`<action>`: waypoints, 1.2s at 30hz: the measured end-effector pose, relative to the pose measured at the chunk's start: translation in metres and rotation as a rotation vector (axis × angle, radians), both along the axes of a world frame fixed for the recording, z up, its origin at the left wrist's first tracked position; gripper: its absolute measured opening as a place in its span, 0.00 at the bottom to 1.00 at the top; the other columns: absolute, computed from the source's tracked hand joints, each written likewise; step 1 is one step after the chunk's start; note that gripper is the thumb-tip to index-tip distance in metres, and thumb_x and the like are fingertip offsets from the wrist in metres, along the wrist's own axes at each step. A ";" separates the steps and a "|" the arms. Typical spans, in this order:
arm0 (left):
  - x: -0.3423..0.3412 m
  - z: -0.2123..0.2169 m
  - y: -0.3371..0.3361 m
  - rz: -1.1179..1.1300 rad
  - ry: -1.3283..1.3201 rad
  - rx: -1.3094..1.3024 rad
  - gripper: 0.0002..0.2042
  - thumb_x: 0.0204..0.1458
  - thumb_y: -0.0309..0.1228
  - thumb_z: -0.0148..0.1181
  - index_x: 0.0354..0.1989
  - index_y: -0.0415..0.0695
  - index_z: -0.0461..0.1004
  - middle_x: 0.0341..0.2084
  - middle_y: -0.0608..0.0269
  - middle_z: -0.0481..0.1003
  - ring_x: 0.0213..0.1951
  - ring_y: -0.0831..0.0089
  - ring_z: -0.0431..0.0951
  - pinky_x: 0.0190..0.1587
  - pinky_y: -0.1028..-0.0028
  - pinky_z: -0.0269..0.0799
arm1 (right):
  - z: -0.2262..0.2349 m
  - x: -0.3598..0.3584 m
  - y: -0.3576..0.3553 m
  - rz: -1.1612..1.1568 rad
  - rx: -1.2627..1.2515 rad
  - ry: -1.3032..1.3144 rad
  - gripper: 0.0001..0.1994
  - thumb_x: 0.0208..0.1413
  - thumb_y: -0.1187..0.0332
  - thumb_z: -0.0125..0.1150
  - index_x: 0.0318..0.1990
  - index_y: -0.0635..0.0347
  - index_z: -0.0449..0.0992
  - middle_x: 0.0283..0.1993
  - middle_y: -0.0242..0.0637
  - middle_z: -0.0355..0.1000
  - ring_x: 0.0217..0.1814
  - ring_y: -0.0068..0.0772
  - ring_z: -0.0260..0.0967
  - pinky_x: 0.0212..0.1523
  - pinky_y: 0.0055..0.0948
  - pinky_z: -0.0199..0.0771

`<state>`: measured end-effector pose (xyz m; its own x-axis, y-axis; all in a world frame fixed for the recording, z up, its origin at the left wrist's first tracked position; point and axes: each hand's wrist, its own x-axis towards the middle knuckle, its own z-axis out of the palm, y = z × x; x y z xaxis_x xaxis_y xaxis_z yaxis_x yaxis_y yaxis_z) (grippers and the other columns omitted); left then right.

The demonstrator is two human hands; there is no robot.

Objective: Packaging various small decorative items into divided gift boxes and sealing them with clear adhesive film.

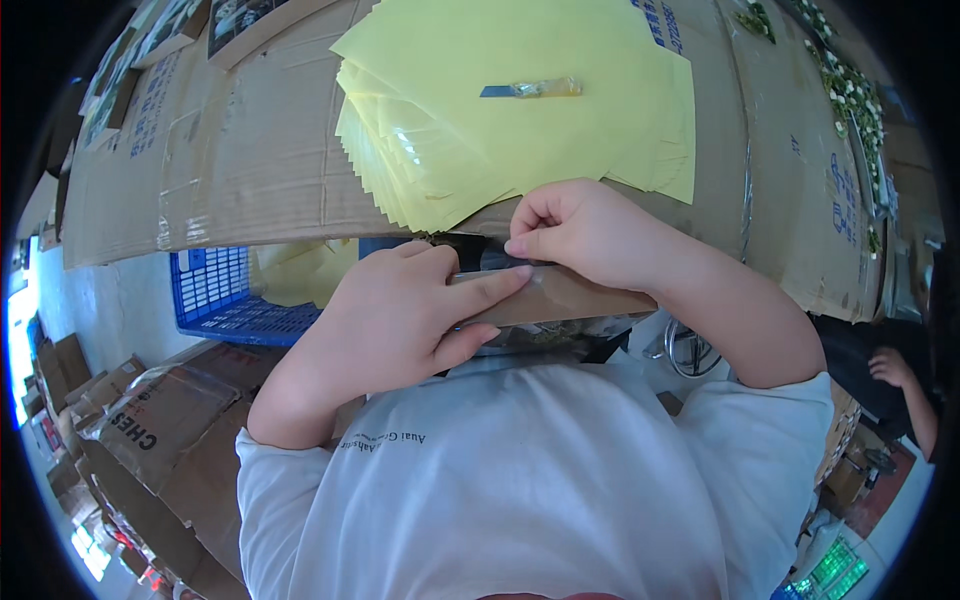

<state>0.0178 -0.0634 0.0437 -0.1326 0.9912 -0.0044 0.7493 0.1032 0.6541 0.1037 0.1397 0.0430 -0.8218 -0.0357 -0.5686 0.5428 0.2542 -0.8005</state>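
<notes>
Close to my chest, a brown-edged panel (575, 298) with a dark face lies partly under my hands. My left hand (400, 310) grips it, index finger stretched along the brown edge and thumb lower down. Above that fingertip, my right hand (590, 228) pinches thumb and index finger together at the dark face. Whatever is between those fingers is too small to make out. Beyond the hands, a fanned stack of yellow sheets (560, 140) covers part of the cardboard. A cutter knife (530, 88) with a tape-wrapped handle rests on top of the sheets.
Flattened cardboard (260, 170) covers the worktable. Below its left edge stands a blue plastic basket (215, 325) with yellow sheets inside. Thick-edged pictures (240, 30) lie at far left, white-flowered sprigs (850, 100) at far right. Cartons (170, 420) fill the lower left. Another person's hand (888, 367) shows at right.
</notes>
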 end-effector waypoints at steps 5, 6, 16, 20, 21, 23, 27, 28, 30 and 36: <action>-0.002 0.001 -0.002 -0.116 0.065 0.022 0.27 0.44 0.42 0.62 0.54 0.47 0.71 0.19 0.60 0.65 0.24 0.60 0.68 0.28 0.65 0.64 | 0.004 -0.011 -0.002 0.226 0.188 -0.065 0.08 0.49 0.66 0.62 0.28 0.62 0.76 0.24 0.36 0.72 0.28 0.25 0.66 0.31 0.27 0.67; 0.002 0.004 -0.004 -0.116 0.064 0.018 0.27 0.44 0.42 0.62 0.54 0.47 0.71 0.19 0.60 0.65 0.24 0.60 0.68 0.28 0.65 0.64 | 0.008 -0.014 -0.005 0.366 0.217 -0.085 0.09 0.48 0.65 0.63 0.27 0.63 0.76 0.23 0.37 0.72 0.27 0.27 0.67 0.30 0.28 0.67; 0.011 -0.001 -0.024 0.122 0.042 0.061 0.26 0.28 0.44 0.72 0.34 0.40 0.72 0.25 0.58 0.71 0.28 0.57 0.72 0.31 0.64 0.68 | 0.020 -0.007 -0.020 0.615 0.234 0.094 0.13 0.53 0.59 0.60 0.30 0.62 0.80 0.27 0.45 0.74 0.31 0.44 0.72 0.34 0.36 0.70; 0.007 -0.004 -0.021 0.052 -0.003 0.149 0.27 0.28 0.47 0.72 0.34 0.40 0.73 0.25 0.59 0.72 0.27 0.59 0.72 0.30 0.66 0.67 | 0.048 -0.010 -0.015 1.043 0.374 -0.073 0.23 0.44 0.50 0.65 0.40 0.60 0.76 0.35 0.47 0.74 0.39 0.49 0.71 0.38 0.39 0.71; 0.004 -0.006 -0.022 0.054 -0.002 0.149 0.27 0.28 0.47 0.72 0.34 0.40 0.73 0.25 0.59 0.72 0.27 0.59 0.72 0.30 0.66 0.67 | 0.055 -0.012 -0.010 1.044 0.375 -0.072 0.23 0.44 0.50 0.65 0.40 0.60 0.76 0.35 0.47 0.74 0.39 0.49 0.71 0.38 0.39 0.71; -0.006 -0.011 -0.031 0.055 -0.035 0.257 0.30 0.27 0.50 0.72 0.35 0.39 0.73 0.25 0.59 0.72 0.26 0.59 0.72 0.29 0.67 0.66 | 0.062 -0.016 0.005 1.135 0.244 -0.118 0.33 0.41 0.44 0.67 0.47 0.65 0.73 0.40 0.49 0.73 0.42 0.49 0.71 0.39 0.36 0.72; -0.005 -0.056 -0.055 0.239 -0.289 0.448 0.31 0.35 0.50 0.71 0.38 0.36 0.70 0.29 0.54 0.73 0.31 0.57 0.74 0.34 0.66 0.68 | 0.047 -0.009 0.051 0.423 -0.301 0.440 0.30 0.50 0.48 0.64 0.46 0.72 0.72 0.41 0.42 0.74 0.42 0.32 0.72 0.41 0.28 0.71; 0.003 -0.070 -0.057 0.298 -0.281 0.419 0.30 0.37 0.49 0.70 0.39 0.36 0.70 0.32 0.51 0.73 0.32 0.55 0.74 0.35 0.65 0.69 | 0.044 -0.013 0.056 0.192 -0.341 0.470 0.23 0.52 0.53 0.64 0.44 0.67 0.75 0.40 0.38 0.74 0.42 0.25 0.70 0.41 0.25 0.70; 0.013 -0.093 -0.053 0.355 -0.174 0.289 0.27 0.42 0.46 0.66 0.41 0.36 0.69 0.37 0.47 0.72 0.36 0.49 0.73 0.39 0.61 0.70 | 0.011 -0.038 0.076 -0.069 0.173 0.575 0.17 0.54 0.58 0.62 0.43 0.63 0.76 0.39 0.38 0.74 0.41 0.30 0.71 0.42 0.28 0.70; 0.001 -0.070 -0.050 0.546 -0.222 -0.174 0.18 0.46 0.39 0.64 0.39 0.38 0.73 0.32 0.47 0.75 0.37 0.49 0.75 0.40 0.61 0.71 | -0.053 -0.059 0.082 0.102 1.027 0.892 0.11 0.48 0.64 0.63 0.33 0.59 0.69 0.32 0.39 0.70 0.37 0.45 0.68 0.38 0.41 0.68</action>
